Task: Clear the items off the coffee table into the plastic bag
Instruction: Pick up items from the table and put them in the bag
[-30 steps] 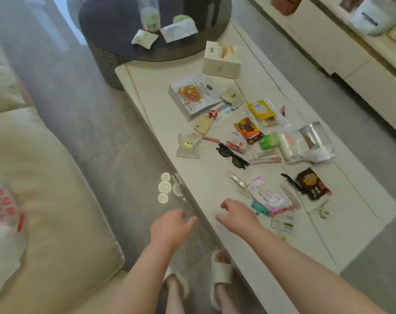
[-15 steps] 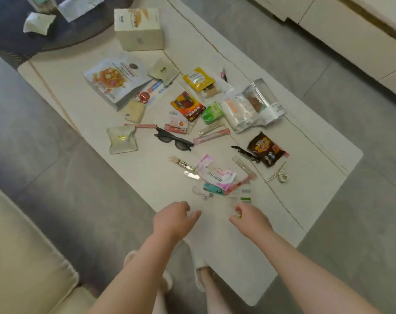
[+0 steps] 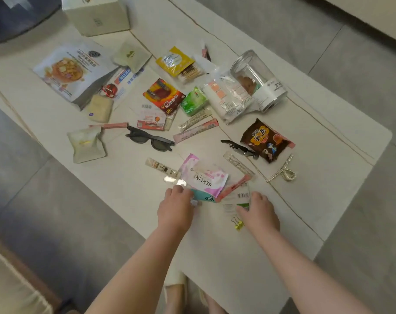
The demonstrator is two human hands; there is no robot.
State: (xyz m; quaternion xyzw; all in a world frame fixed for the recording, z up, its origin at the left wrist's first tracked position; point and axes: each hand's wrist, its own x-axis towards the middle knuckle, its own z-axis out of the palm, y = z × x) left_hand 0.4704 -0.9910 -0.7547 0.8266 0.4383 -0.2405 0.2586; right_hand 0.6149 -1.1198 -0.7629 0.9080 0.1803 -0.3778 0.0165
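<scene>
The white coffee table [image 3: 324,196] is strewn with small items: a pink BERLIN sachet [image 3: 203,175], black sunglasses [image 3: 150,141], a brown snack packet [image 3: 263,139], a clear jar [image 3: 258,78] on its side, a yellow packet [image 3: 175,61] and several sachets. My left hand [image 3: 175,208] rests palm down at the near edge of the pile, fingertips on a teal packet [image 3: 203,197]. My right hand [image 3: 259,211] lies on a white barcode label [image 3: 236,197], beside a yellow binder clip [image 3: 237,224]. No plastic bag is in view.
A white box [image 3: 97,17] stands at the table's far end, a large pancake-mix pouch [image 3: 73,69] lies at far left. A dark round table [image 3: 13,21] is behind. Grey floor surrounds the table; a cream sofa [image 3: 8,282] edge is at lower left.
Both hands have moved forward from the table's near edge onto the nearest items. The view has shifted closer to and over the table.
</scene>
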